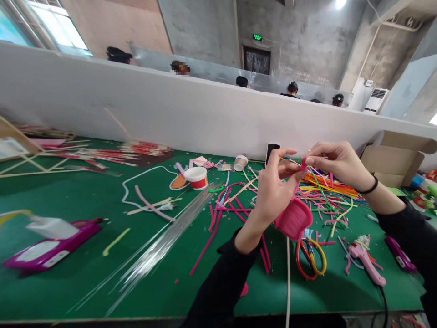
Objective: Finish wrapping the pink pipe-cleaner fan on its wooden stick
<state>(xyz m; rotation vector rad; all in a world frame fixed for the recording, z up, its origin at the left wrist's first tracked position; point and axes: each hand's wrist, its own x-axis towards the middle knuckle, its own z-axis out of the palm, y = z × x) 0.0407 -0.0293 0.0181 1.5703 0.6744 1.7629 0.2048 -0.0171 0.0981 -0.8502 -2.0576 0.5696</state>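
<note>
Both my hands are raised over the table at the right of the middle. My left hand [275, 193] pinches the narrow upper end of a pink craft piece between thumb and fingers. The broad, ribbed, petal-like part of this pink craft piece [294, 219] hangs below the hand. My right hand [336, 163] has thumb and forefinger closed on the same pink tip, where a small pale end pokes out. A long pale stick [288, 282] runs down from beneath the pink part. Scissors with red and yellow handles [320, 258] lie just below.
Coloured strips [327, 189] are strewn behind my hands. Metal wires [160, 243] lie left of centre, near a paper cup [196, 177]. A pink glue gun [367, 262] rests at right, a purple tool [58, 246] at left. A white partition [136, 105] borders the table.
</note>
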